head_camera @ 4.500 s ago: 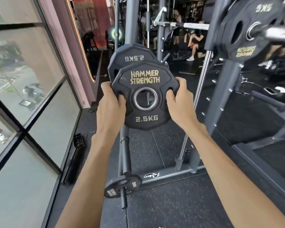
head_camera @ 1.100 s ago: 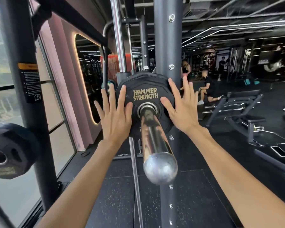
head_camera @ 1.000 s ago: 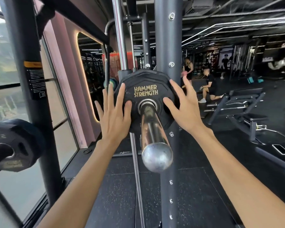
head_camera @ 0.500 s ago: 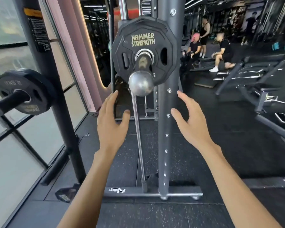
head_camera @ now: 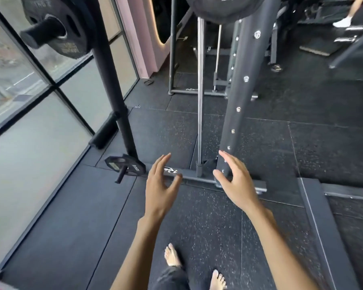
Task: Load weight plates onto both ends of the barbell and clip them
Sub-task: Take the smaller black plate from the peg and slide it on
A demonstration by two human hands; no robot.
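At the top edge, cut off by the frame: a black rubber weight plate with pale lettering [head_camera: 222,6], only its lower rim visible, directly above the thin chrome guide rod [head_camera: 200,91] and beside the thick dark grey rack upright with bolt holes [head_camera: 238,97]. No barbell sleeve or clip discernible at this plate from here.

Upper left: a second black round weight plate [head_camera: 71,26] on a dark storage peg [head_camera: 40,34] sticking out from a black slanted post [head_camera: 113,86]. Low at the foot of that post, just above the floor: a small black plate with white print [head_camera: 125,165] on a short horizontal peg.

Below, in mid-air over the rack's flat grey base bar [head_camera: 197,177]: left hand [head_camera: 158,185] open wide, fingers spread and slightly curled, holding nothing. Right hand [head_camera: 236,181] likewise wide open and empty, fingers loosely bent, in front of the foot of the grey upright. Both hands well below the top plate, touching none of the plates.

Underfoot: black speckled rubber floor tiles [head_camera: 208,227], with two bare feet [head_camera: 172,255] at the bottom centre. Along the left: tall glass window panes in dark frames [head_camera: 29,132].
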